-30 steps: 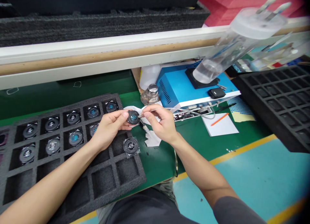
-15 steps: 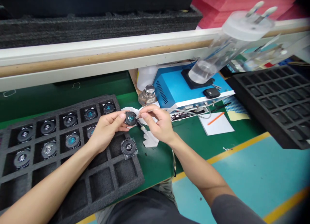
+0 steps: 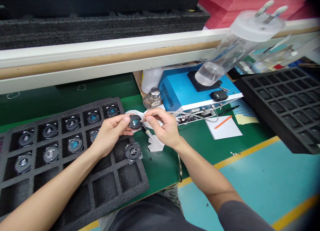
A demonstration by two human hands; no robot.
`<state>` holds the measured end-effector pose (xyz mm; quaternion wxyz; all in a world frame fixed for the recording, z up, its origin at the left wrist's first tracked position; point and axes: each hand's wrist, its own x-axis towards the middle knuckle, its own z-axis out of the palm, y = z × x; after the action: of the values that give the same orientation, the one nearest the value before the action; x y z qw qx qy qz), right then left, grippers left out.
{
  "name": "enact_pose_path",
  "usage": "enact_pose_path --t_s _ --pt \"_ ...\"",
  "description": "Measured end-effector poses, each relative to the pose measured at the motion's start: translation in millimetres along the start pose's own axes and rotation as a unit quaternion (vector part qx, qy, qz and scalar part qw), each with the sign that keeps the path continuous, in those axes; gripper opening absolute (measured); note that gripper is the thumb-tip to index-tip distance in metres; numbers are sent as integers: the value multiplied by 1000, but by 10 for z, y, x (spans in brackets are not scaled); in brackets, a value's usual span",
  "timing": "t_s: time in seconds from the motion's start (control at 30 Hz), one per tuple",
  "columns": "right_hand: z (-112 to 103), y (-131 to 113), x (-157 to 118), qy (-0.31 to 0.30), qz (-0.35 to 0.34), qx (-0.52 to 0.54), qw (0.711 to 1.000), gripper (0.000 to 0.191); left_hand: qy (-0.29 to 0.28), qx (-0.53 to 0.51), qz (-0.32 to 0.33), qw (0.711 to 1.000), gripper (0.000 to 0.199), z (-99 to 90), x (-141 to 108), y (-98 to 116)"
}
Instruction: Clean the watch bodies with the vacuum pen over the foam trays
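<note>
My left hand (image 3: 113, 129) grips a round black watch back (image 3: 135, 122), its blue-green centre facing up, by its left edge between thumb and fingers. Close by on the right, my right hand (image 3: 162, 127) pinches a thin corded tool (image 3: 143, 120), whose tip lies at the disc's right edge; whether it touches is too small to tell. Its pale cable (image 3: 186, 115) runs back towards the blue box. Another round black part (image 3: 133, 152), on clear film, rests on the divider of the foam tray (image 3: 119, 162). Several similar discs sit in the tray's pockets, partly behind my left forearm.
A blue box (image 3: 180, 89) carries a clear cylinder (image 3: 220, 61) and a small black case (image 3: 219, 95). Beside it stands a glass bottle (image 3: 152, 98). White wipes (image 3: 156, 144) lie under my hands. An orange stick (image 3: 223, 122) rests on paper. Another foam tray (image 3: 282, 104) is at right.
Both hands hold the same grip on the disc and the tool. The whole view has shifted very slightly; nothing else has visibly moved.
</note>
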<state>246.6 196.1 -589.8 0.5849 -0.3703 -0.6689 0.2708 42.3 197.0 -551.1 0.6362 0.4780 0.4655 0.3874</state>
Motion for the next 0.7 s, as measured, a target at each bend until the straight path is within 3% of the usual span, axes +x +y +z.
enact_pose_path --t_s 0.7 --pt "-6 -3 -17 -4 9 0 1000 11 -5 4 -2 1000 50 2 -4 10"
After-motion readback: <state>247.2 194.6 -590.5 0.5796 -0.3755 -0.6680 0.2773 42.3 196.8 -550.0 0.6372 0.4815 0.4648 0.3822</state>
